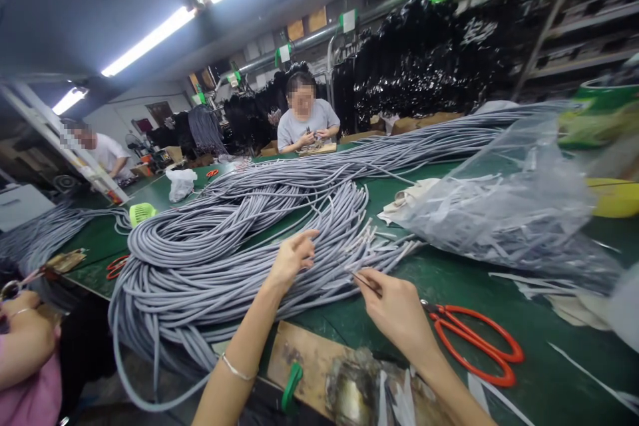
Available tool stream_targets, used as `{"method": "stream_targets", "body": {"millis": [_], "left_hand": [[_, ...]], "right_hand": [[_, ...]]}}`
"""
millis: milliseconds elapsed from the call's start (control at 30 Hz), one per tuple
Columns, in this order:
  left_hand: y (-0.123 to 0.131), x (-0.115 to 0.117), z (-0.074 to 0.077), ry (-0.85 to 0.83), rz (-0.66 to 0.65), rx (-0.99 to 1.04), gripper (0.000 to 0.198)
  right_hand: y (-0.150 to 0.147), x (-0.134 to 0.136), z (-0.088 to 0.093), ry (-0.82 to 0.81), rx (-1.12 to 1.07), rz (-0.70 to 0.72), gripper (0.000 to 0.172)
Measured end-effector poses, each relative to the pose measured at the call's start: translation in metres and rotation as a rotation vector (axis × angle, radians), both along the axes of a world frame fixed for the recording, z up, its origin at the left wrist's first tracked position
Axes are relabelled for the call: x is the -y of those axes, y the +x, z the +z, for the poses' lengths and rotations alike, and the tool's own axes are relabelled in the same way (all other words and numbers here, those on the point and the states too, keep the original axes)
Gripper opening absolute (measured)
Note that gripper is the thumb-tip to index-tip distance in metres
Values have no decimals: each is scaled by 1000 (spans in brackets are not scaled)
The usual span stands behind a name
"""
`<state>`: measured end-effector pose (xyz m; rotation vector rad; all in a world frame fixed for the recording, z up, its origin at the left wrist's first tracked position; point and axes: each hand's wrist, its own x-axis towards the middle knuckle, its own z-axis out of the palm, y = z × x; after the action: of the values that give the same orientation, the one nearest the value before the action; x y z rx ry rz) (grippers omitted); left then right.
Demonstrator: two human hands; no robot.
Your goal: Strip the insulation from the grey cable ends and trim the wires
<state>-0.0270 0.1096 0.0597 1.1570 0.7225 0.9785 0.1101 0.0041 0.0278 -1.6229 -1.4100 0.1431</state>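
A big bundle of grey cables lies across the green table, its cut ends fanned out near my hands. My left hand rests on the cables, fingers curled, thumb and forefinger pinching at a cable. My right hand is closed, pinching a thin cable end at its fingertips by the cut ends. Red-handled scissors lie on the table just right of my right hand.
A clear plastic bag of scraps sits at the right. A wooden board with a green clamp is at the near edge. A co-worker's arm is at left; two people work at the far end. Black cable bundles hang behind.
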Motion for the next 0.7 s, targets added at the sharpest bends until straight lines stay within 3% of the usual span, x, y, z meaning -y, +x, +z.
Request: {"method": "stream_targets", "body": {"millis": [67,167,367,700], "left_hand": [[5,8,-1,47,-91,-74,38],[12,16,-2,110,-123,-132,21],[17,20,-3,167,-70,-162,14],[25,29,-11,197,67,-75,22]], "right_hand": [[0,0,0,-1,1,9,32],[-1,0,1,2,12,22,33],[-2,0,0,-12,35,32,32],[-2,-1,-5,-77,101,80,30]]}}
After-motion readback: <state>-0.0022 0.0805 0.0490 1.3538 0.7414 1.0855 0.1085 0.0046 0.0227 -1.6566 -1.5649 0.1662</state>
